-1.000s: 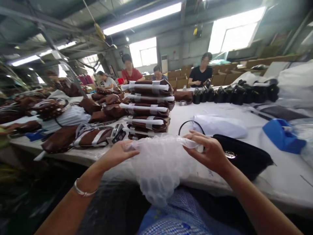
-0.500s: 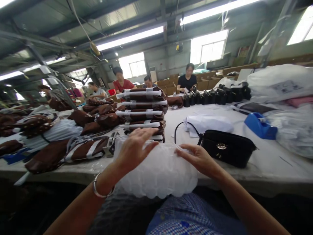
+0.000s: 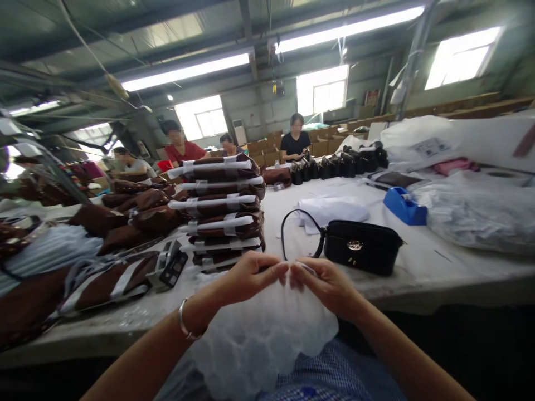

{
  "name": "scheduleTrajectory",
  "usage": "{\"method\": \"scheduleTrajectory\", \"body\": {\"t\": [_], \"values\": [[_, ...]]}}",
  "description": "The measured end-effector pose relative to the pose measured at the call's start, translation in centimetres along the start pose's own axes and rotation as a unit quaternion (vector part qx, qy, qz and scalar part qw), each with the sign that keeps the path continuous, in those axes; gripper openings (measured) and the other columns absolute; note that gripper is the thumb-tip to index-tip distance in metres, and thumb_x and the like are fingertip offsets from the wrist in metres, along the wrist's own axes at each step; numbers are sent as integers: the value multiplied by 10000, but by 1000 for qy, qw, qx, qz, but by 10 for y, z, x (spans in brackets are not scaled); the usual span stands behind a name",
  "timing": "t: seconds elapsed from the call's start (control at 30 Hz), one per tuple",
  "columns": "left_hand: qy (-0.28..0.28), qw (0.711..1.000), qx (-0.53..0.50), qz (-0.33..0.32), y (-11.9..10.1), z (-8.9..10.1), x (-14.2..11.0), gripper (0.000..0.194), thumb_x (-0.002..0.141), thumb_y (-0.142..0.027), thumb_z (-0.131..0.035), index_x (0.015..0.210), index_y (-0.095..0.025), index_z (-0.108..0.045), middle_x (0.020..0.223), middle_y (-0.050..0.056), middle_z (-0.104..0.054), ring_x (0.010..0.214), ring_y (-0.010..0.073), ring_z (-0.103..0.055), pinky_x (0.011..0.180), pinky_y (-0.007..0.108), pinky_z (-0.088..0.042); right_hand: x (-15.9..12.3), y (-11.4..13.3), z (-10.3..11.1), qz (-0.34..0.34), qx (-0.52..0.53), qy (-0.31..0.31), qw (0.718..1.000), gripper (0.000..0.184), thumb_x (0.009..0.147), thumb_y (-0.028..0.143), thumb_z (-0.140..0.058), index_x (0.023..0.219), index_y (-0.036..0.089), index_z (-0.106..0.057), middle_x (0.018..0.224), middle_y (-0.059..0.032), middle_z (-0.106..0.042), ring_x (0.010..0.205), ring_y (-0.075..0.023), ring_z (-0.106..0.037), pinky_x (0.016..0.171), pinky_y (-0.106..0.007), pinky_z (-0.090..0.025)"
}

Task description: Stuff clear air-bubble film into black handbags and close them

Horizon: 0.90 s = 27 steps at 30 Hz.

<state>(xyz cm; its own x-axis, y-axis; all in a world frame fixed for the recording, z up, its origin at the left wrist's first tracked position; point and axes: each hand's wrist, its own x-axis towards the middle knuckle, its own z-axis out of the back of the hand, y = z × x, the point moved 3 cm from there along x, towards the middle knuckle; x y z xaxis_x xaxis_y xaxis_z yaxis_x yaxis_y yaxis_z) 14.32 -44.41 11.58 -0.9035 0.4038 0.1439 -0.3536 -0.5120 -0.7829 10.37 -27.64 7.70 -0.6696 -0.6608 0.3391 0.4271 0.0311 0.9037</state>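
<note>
A translucent white sheet of bubble wrap (image 3: 259,328) with large bubbles hangs over the table's front edge onto my lap. My left hand (image 3: 251,278) pinches its upper edge between thumb and fingers. Close against it, my right hand (image 3: 328,284) pinches the same edge, so the fingertips of both almost meet. Just beyond my right hand stands a black handbag (image 3: 363,246) with a gold emblem and a looped strap. Behind my left hand rises a stack of brown bags (image 3: 221,206) with white-wrapped handles.
A blue tape dispenser (image 3: 404,206) and clear plastic (image 3: 472,211) lie to the right. White paper (image 3: 334,210) is behind the handbag. More brown bags (image 3: 134,217) and a metal tool (image 3: 169,268) cover the left. Co-workers (image 3: 296,142) sit across the table.
My left hand has come rightward and closed on the wrap's edge, meeting my right hand. The wrap hangs lower, and my view has turned a little to the right.
</note>
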Motion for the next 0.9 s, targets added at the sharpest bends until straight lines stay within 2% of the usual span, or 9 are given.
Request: {"method": "scheduleTrajectory", "body": {"t": [0.2, 0.3, 0.37, 0.4, 0.5, 0.63, 0.73, 0.8, 0.9], "values": [[-125, 991, -45, -24, 13, -23, 14, 409, 940, -435, -490, 721, -125, -642, 681, 23, -597, 664, 122, -517, 640, 223, -397, -6, -14, -9, -24, 83, -172, 981, 389, 928, 461, -516, 676, 168, -550, 645, 17, -474, 623, -115, -427, 581, -229, -358], [-175, 983, -45, -23, 21, -34, 17, 408, 934, -420, -508, 654, -136, -592, 616, -8, -520, 610, 99, -454, 606, 215, -364, -7, -28, -15, -51, 115, -217, 968, 389, 902, 484, -548, 670, 172, -540, 640, 20, -463, 617, -115, -418, 578, -229, -361], [-224, 973, -60, -9, 29, -35, 14, 397, 924, -424, -525, 644, -146, -567, 609, -20, -486, 598, 95, -426, 586, 212, -350, -9, -43, -12, -88, 160, -262, 948, 402, 881, 514, -566, 661, 180, -524, 623, 26, -459, 579, -111, -409, 544, -228, -356], [-266, 961, -76, 3, 35, -31, 9, 386, 919, -431, -531, 654, -152, -557, 617, -23, -478, 597, 94, -419, 578, 210, -346, -12, -52, -8, -114, 191, -296, 929, 404, 868, 535, -572, 670, 186, -522, 614, 29, -460, 555, -110, -404, 520, -229, -351], [-415, 901, -114, 52, 59, -9, -15, 356, 901, -462, -550, 699, -169, -543, 650, -33, -465, 598, 90, -406, 556, 202, -338, -28, -80, 12, -167, 235, -392, 874, 389, 838, 578, -588, 750, 200, -555, 626, 27, -490, 530, -121, -419, 486, -235, -354], [-546, 823, -106, 114, 100, 34, -54, 389, 831, -538, -612, 731, -163, -581, 664, -34, -489, 606, 89, -420, 550, 201, -352, -56, -103, 38, -178, 115, -421, 882, 435, 845, 614, -555, 811, 184, -615, 666, -8, -549, 592, -157, -479, 530, -258, -382], [-649, 733, -108, 174, 129, 67, -93, 429, 736, -568, -690, 773, -146, -617, 659, -34, -513, 590, 89, -431, 531, 208, -370, -72, -114, 50, -195, 1, -429, 882, 492, 860, 641, -508, 835, 170, -650, 682, -24, -589, 659, -191, -526, 591, -278, -401], [-689, 683, -95, 223, 139, 88, -124, 417, 742, -547, -690, 821, -142, -631, 659, -34, -527, 579, 91, -441, 518, 214, -383, -79, -123, 53, -200, -60, -419, 884, 519, 866, 649, -490, 857, 161, -666, 710, -36, -621, 712, -215, -556, 634, -291, -413], [-716, 637, -38, 283, 139, 122, -176, 341, 818, -515, -628, 834, -174, -629, 629, -47, -518, 570, 106, -452, 504, 223, -390, -85, -137, 50, -204, -108, -412, 882, 561, 880, 661, -447, 891, 150, -677, 768, -63, -668, 760, -248, -595, 666, -312, -434]]}}
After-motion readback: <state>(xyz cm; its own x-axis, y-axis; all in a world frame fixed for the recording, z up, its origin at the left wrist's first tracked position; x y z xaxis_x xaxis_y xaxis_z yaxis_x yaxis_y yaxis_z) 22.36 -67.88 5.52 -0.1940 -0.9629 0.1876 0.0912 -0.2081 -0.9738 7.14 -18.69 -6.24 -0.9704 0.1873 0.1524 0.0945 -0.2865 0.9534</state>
